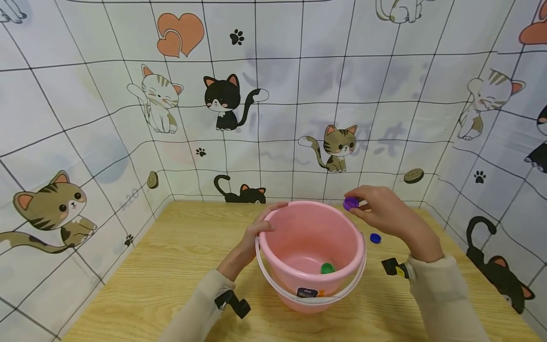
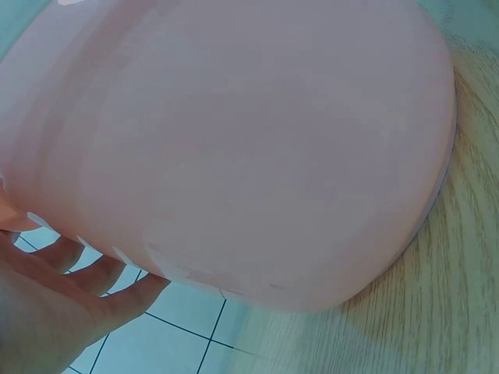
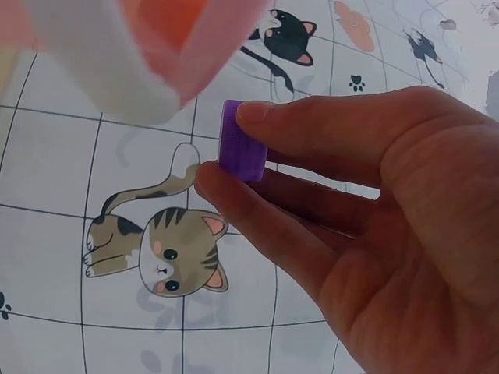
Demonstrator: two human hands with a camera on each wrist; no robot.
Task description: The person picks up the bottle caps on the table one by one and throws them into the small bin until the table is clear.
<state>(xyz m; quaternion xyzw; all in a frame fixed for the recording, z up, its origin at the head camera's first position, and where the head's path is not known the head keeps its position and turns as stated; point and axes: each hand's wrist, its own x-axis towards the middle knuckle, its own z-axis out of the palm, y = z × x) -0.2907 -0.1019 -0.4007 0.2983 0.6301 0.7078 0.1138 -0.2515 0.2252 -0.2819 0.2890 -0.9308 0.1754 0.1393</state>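
Observation:
A pink bucket point(image 1: 299, 223) stands on the table, its white handle point(image 1: 305, 300) hanging down at the near side. My left hand point(image 1: 252, 237) grips the bucket's left rim, thumb over the edge; in the left wrist view its fingers point(image 2: 129, 296) lie along the outside of the wall. Between thumb and fingers my right hand point(image 1: 380, 209) pinches a purple bottle cap point(image 1: 351, 204), just right of the bucket's rim and about level with it. The ridged side of that cap point(image 3: 243, 144) shows in the right wrist view. Inside the bucket a green cap point(image 1: 327, 268) lies on the bottom.
A blue cap point(image 1: 375, 238) lies on the wooden table point(image 1: 192, 266) to the right of the bucket, below my right hand. White sheets with a grid and cat drawings point(image 1: 278, 118) form walls at the back and both sides.

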